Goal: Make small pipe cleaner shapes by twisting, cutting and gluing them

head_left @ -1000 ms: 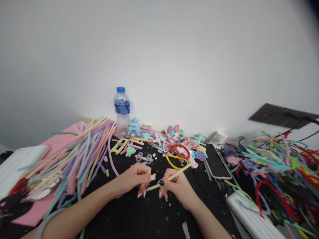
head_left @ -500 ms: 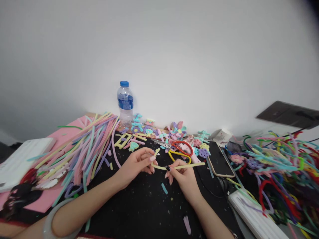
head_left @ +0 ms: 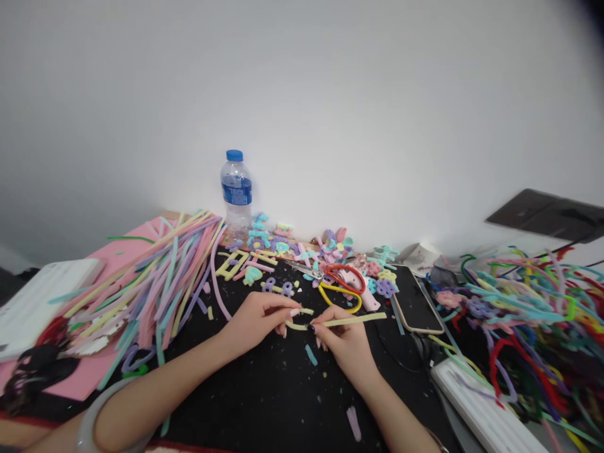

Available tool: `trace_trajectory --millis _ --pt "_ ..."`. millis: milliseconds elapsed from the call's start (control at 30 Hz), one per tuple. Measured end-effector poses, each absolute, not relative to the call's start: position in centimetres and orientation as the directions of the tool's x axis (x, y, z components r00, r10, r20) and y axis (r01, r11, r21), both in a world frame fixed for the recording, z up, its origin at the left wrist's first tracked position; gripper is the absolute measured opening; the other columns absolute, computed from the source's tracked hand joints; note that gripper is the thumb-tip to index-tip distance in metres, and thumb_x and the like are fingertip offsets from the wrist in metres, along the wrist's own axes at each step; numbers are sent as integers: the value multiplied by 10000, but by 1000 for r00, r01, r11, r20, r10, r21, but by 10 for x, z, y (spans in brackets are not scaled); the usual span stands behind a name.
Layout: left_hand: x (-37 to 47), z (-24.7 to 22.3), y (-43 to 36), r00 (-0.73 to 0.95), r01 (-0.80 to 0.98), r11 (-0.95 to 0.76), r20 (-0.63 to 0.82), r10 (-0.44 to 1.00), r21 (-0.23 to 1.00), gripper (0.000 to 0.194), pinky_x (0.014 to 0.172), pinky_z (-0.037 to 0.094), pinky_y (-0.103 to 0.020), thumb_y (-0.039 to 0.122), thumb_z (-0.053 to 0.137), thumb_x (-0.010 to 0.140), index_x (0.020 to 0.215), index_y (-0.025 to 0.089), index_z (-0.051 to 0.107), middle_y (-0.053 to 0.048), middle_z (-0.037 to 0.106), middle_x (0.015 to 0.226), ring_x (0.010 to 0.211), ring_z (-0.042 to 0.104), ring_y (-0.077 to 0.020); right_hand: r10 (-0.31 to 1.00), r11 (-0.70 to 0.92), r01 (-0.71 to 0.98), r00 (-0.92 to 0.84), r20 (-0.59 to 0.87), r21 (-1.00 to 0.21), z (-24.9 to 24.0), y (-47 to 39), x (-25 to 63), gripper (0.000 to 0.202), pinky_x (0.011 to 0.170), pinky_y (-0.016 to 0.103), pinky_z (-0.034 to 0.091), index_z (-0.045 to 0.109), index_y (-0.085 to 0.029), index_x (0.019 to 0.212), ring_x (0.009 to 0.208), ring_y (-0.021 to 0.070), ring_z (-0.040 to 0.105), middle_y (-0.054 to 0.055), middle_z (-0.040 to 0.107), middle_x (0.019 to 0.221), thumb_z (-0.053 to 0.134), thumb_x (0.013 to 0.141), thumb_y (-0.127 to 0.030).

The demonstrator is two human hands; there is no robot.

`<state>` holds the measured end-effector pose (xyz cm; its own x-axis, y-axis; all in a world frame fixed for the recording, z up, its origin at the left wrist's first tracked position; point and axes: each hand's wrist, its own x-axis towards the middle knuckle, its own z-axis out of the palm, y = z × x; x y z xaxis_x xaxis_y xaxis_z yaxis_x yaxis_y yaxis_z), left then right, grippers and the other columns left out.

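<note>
At the left edge of the black worktop (head_left: 264,396) I see, from my distant place, a white box (head_left: 47,302) and a pink sheet (head_left: 123,255), with a bundle of pastel fuzzy stems (head_left: 182,277) lying over it. A bottle (head_left: 236,192) stands upright at the back edge. Near the middle, the left hand (head_left: 262,321) pinches the bent end of a pale yellow stem (head_left: 358,319) between thumb and fingers. Scissors (head_left: 325,275) lie behind the hands. The right hand (head_left: 344,340) pinches the same stem further along, and its long part extends to the right. Towards the back right corner lies a phone (head_left: 418,299); towards the front right corner, a long white box (head_left: 481,402). A tangled colourful pile (head_left: 514,302) fills the far right.
</note>
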<state>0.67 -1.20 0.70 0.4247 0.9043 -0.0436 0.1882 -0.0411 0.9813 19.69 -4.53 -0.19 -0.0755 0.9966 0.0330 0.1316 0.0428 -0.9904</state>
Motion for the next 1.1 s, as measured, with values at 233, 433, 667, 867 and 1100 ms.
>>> trace_trajectory --millis 233,433,667,867,1100 --pt "8 9 -14 631 269 -218 0 776 938 220 579 461 -211 276 547 835 802 136 714 -5 616 601 502 597 -109 960 274 201 -115 255 -940 0 -44 198 80 492 216 414 637 -183 658 593 124 547 11 600 705 698 704 -205" --pt "10 4 -15 607 78 61 -96 789 995 144 556 456 -211 260 599 809 893 144 608 38 585 612 526 576 -100 993 28 -27 -117 31 -999 -3 -44 194 144 421 214 464 588 -178 663 411 106 536 -44 558 496 696 710 -260" --pt "14 -1 -14 593 -160 289 -142 793 944 384 764 464 -250 126 751 652 1008 146 608 -12 653 870 818 601 -129 1000 20 -184 -7 22 -983 -2 -45 190 195 393 204 473 565 -175 639 378 106 554 -29 612 473 718 710 -272" --pt "17 0 -19 532 -198 326 -178 828 925 288 687 447 -223 208 738 702 968 131 658 -11 654 800 720 572 -108 999 -19 -211 -49 -8 -977 -1 -50 183 198 444 224 516 571 -167 649 432 131 616 0 658 515 723 712 -277" --pt "17 0 -22 541 -182 271 -134 830 945 186 726 462 -231 306 645 805 905 150 661 -10 646 810 753 579 -115 991 -99 -289 -119 -67 -952 0 -51 183 203 510 243 541 582 -162 697 499 144 653 25 687 590 728 721 -301"
